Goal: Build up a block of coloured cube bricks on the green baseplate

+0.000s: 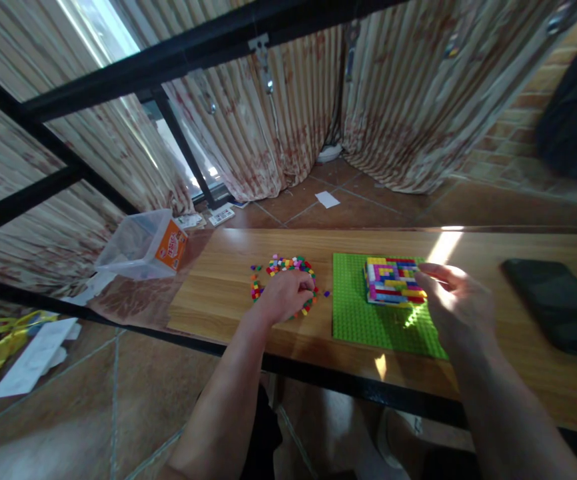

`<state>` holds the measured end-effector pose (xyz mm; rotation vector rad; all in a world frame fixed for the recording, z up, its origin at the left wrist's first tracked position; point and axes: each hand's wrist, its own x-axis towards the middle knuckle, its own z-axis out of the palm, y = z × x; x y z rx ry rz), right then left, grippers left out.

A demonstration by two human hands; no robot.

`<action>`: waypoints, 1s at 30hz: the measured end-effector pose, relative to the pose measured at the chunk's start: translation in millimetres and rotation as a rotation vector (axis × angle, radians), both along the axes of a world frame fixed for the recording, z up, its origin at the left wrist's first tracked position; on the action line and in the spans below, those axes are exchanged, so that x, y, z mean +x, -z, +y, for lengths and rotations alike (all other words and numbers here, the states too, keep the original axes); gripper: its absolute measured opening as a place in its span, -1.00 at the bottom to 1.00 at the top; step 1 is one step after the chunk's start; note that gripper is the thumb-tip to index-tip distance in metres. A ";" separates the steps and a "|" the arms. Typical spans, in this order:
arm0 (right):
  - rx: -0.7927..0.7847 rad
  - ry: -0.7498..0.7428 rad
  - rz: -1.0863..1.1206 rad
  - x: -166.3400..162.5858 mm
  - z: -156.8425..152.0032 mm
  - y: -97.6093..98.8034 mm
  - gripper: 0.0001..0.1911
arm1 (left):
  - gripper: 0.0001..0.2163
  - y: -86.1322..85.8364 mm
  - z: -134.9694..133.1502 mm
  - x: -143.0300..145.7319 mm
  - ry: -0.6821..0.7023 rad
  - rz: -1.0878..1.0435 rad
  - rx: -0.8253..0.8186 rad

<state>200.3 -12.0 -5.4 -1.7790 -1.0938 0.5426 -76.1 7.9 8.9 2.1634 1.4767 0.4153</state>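
Observation:
A pile of small multicoloured toy bricks [306, 264] lies on the wooden table, spread around and partly under my left hand [286, 295]. That hand is closed with its fingers curled down into the pile; whatever is between the fingertips is hidden. To the right, a green studded baseplate [351, 320] carries a low rectangular block of stacked coloured bricks [393, 283]. At the block's right end is my right hand [456, 300], thumb and forefinger drawn together. Its fingertips overlap the block's edge, and I cannot make out anything between them.
A dark phone [556, 303] lies on the table [208, 287] at the right. One blue brick [327, 293] sits between pile and baseplate. On the floor at the left stands a clear plastic box [133, 247] with an orange label. Curtains and a dark metal frame rise behind.

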 end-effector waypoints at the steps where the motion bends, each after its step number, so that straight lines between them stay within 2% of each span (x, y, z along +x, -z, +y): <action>1: 0.016 0.001 0.005 -0.5 -0.1 -0.3 -0.57 | -0.88 0.0 0.6 1.1 0.000 -0.039 0.008; 4: 0.044 -0.006 0.022 -0.1 0.4 1.2 -0.57 | -0.87 1.4 0.8 11.4 0.005 -0.191 0.030; 8: 0.054 0.004 0.059 3.0 2.5 5.5 -0.61 | -0.83 8.7 -4.7 42.2 0.012 -0.399 0.088; 15: 0.052 -0.006 0.037 3.4 1.2 4.1 -0.66 | -0.80 18.0 -10.3 91.6 0.045 -0.516 0.203; 22: 0.043 -0.021 0.096 2.5 1.1 2.1 -0.73 | -0.81 20.4 -5.0 105.4 0.043 -0.506 0.289; 30: 0.041 -0.036 0.066 3.1 1.9 3.3 -0.65 | -0.71 18.8 -4.3 107.5 0.073 -0.452 0.238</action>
